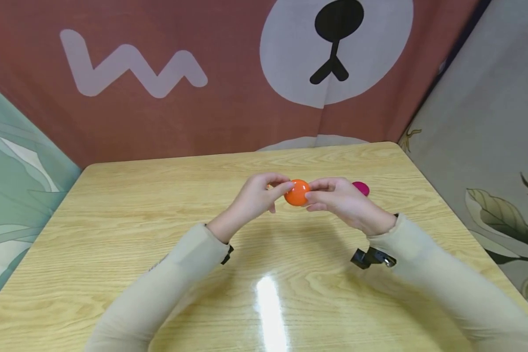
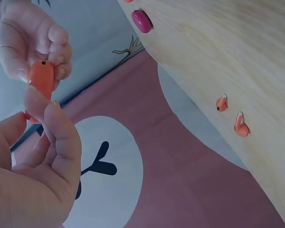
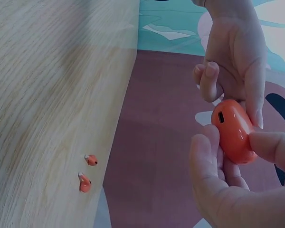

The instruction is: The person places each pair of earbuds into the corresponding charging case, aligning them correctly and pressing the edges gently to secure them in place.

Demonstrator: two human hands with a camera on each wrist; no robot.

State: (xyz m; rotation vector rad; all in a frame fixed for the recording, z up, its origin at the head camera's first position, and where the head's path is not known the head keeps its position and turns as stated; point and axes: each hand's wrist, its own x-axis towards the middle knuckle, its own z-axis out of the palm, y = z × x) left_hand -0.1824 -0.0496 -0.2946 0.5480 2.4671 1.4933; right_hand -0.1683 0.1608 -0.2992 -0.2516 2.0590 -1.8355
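Observation:
Both hands hold a glossy orange earbud case [image 1: 297, 192] up over the far part of the table. My left hand [image 1: 264, 193] pinches its left side between thumb and fingers. On the other side, the thumb and fingers of my right hand [image 1: 345, 201] grip it. A small dark port shows on the case [image 3: 233, 132] in the right wrist view. Below it on the table lie two orange earbuds, one [image 3: 90, 160] a little apart from the other [image 3: 85, 183]. The left hand mostly hides them in the head view.
A magenta rounded case [image 1: 361, 188] lies on the wooden table [image 1: 158, 210], just beyond the right hand. In the left wrist view, an orange sliver shows near that magenta case [image 2: 142, 21]. Printed curtains hang behind the table and at both sides.

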